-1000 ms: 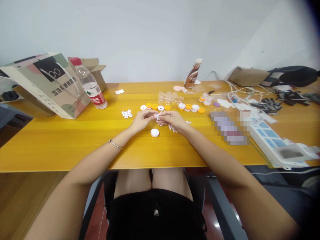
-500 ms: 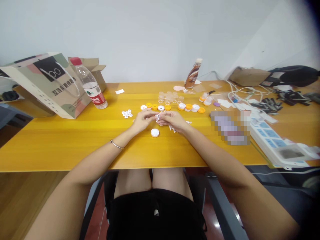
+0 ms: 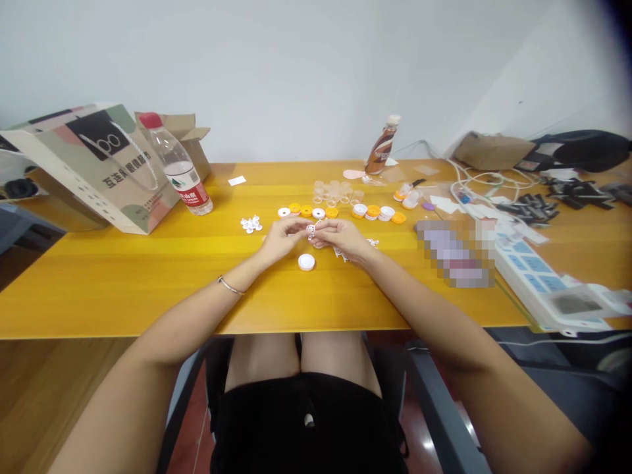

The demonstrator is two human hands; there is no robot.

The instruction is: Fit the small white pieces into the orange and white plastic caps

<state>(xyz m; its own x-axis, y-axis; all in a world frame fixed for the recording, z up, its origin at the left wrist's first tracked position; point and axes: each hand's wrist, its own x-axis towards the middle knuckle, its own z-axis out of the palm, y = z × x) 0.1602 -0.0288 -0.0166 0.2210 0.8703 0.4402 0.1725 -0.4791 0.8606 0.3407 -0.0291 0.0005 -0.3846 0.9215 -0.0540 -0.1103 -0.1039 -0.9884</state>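
Note:
My left hand (image 3: 282,239) and my right hand (image 3: 342,238) meet over the table, fingertips pinched together on a small white plastic part (image 3: 311,230) with holes in it. Fingers hide much of the part. Just below them on the table lies a round white cap with an orange lower edge (image 3: 307,262). Several small white pieces (image 3: 342,254) are partly covered by my right hand. To the left of my left hand sits a little pile of white plastic pieces (image 3: 251,224). Beyond my hands runs a row of white and orange round caps (image 3: 306,210).
Clear plastic cups (image 3: 333,191) stand behind the caps. A water bottle (image 3: 190,187) and a paper bag (image 3: 118,164) are at left, a brown drink bottle (image 3: 380,148) at the back. On the right lie cables, a blurred-out object (image 3: 454,255) and a power strip (image 3: 536,266).
The small white part has turned slightly between my fingertips. Both hands stay in nearly the same place, and the things on the table have not moved.

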